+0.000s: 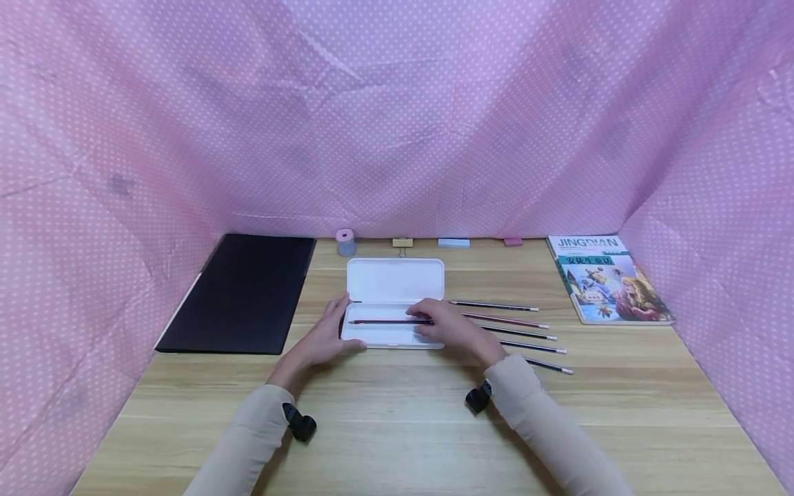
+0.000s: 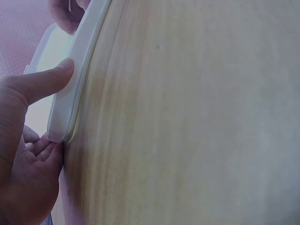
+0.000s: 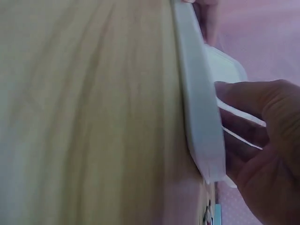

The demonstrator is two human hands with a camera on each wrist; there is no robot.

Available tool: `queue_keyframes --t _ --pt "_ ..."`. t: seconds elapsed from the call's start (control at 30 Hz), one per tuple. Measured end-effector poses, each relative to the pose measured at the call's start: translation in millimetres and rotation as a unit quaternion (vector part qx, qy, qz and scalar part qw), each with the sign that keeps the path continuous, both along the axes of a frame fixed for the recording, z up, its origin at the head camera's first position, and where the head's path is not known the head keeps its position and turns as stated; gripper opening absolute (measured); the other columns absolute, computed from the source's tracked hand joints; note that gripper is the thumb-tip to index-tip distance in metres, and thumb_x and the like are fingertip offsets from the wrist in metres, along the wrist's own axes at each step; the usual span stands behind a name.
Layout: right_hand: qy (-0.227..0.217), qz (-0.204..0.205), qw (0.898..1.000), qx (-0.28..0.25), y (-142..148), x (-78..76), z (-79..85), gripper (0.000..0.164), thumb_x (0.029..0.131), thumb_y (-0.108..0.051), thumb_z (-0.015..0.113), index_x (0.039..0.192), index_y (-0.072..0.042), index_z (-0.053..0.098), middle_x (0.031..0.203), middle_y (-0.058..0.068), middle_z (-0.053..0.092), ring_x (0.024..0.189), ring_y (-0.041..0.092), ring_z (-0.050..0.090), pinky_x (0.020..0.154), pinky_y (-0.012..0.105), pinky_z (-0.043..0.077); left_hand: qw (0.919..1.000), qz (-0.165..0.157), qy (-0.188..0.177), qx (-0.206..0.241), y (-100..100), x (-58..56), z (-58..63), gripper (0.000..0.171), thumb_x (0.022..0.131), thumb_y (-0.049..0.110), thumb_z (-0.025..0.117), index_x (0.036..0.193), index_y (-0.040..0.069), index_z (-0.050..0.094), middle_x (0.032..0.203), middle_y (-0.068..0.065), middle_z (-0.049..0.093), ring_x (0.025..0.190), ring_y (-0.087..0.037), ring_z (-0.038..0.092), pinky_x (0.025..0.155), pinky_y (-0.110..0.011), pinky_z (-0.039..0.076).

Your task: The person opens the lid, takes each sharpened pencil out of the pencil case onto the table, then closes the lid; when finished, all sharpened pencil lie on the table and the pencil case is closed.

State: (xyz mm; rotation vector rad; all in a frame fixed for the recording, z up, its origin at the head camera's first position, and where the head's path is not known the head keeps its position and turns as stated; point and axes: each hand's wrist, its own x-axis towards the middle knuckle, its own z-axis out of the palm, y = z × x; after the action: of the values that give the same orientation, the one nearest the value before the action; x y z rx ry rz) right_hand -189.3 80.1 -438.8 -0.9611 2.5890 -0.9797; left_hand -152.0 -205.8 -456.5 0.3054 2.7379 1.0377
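A white pencil case (image 1: pixel 395 280) lies with its lid folded back on the wooden table. My left hand (image 1: pixel 324 335) grips its left end; in the left wrist view the thumb (image 2: pixel 51 80) lies on the near wall and other fingers are at the end corner. A dark red and black pencil (image 1: pixel 384 322) lies lengthwise over the tray, tip to the left. At the tray's right side my right hand (image 1: pixel 455 327) holds the pencil's other end, which its fingers cover. In the right wrist view the thumb (image 3: pixel 234 93) is just above the case's near wall.
Several pencils (image 1: pixel 521 331) lie side by side right of the case. A black folder (image 1: pixel 242 293) is on the left, a book (image 1: pixel 611 279) on the right. Along the back are a pink-and-blue cylinder (image 1: pixel 345 242), binder clip (image 1: pixel 402 242), blue block (image 1: pixel 454 243) and pink block (image 1: pixel 513 242).
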Motion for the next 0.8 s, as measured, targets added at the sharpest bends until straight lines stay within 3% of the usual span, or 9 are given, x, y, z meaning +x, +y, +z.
queue_keyframes --t 0.13,0.33,0.8 --pt "-0.011 0.001 1.0 0.025 -5.1 -3.0 0.2 0.029 0.09 -0.012 0.059 0.119 -0.011 0.06 0.109 -0.002 0.061 0.101 0.01 0.055 0.089 0.028 0.044 1.0 -0.001 0.002 0.001 -0.3 -0.4 -0.6 0.111 0.071 0.049 0.074 0.149 0.019 0.002 0.146 -0.008 0.02 0.133 -0.024 0.023 0.108 -0.046 0.021" --pt "-0.053 -0.002 0.999 0.0 -4.5 -7.7 0.5 0.026 0.089 -0.006 0.059 0.114 -0.013 0.063 0.102 -0.003 0.062 0.092 0.008 0.054 0.083 0.026 0.045 1.0 0.002 -0.006 0.005 0.2 -0.5 0.2 0.11 0.071 0.048 0.074 0.149 0.021 0.001 0.147 -0.006 0.019 0.133 -0.023 0.023 0.108 -0.046 0.021" --pt "-0.041 -0.046 0.996 -0.064 10.7 -5.4 4.4 0.018 0.087 -0.01 0.063 0.101 -0.018 0.071 0.098 -0.008 0.065 0.093 0.008 0.057 0.083 0.029 0.047 1.0 -0.001 -0.001 0.008 0.2 0.4 2.1 0.111 0.071 0.046 0.076 0.149 0.018 0.001 0.147 -0.008 0.02 0.134 -0.024 0.022 0.108 -0.046 0.02"
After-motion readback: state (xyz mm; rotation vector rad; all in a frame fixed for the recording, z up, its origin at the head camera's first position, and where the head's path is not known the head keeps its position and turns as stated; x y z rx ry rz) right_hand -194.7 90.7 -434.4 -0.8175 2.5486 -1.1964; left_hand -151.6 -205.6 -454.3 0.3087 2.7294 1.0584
